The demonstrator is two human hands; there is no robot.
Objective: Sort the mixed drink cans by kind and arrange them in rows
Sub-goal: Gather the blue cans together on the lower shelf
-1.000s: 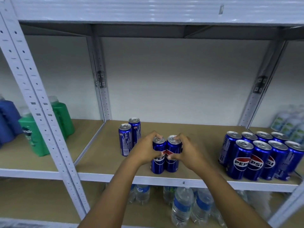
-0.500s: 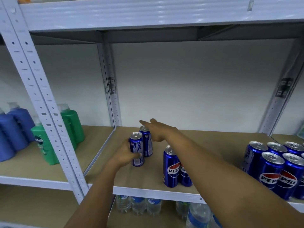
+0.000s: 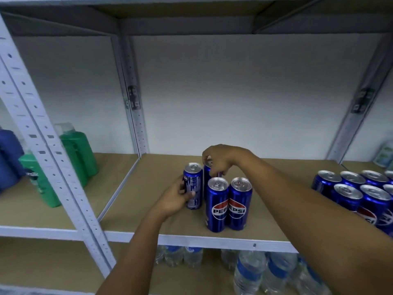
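Two blue Pepsi cans (image 3: 228,204) stand side by side near the front edge of the brown shelf board (image 3: 148,209), logos facing me. Behind them stand two more blue cans. My left hand (image 3: 175,198) grips the left rear can (image 3: 193,185) round its side. My right hand (image 3: 221,159) reaches over from the right and grips the top of the right rear can (image 3: 207,173), which is mostly hidden by the hand and the front cans. A group of several Pepsi cans (image 3: 357,192) stands at the right of the same shelf.
White metal uprights (image 3: 49,158) frame the bay on the left. Green bottles (image 3: 76,154) and a blue bottle (image 3: 8,154) stand in the left bay. Water bottles (image 3: 251,271) fill the shelf below. The shelf's white front rail (image 3: 191,239) runs under my arms.
My right hand has dropped from hovering open above the rear can to gripping its top. My left hand stays on the left rear can. The view has moved closer.
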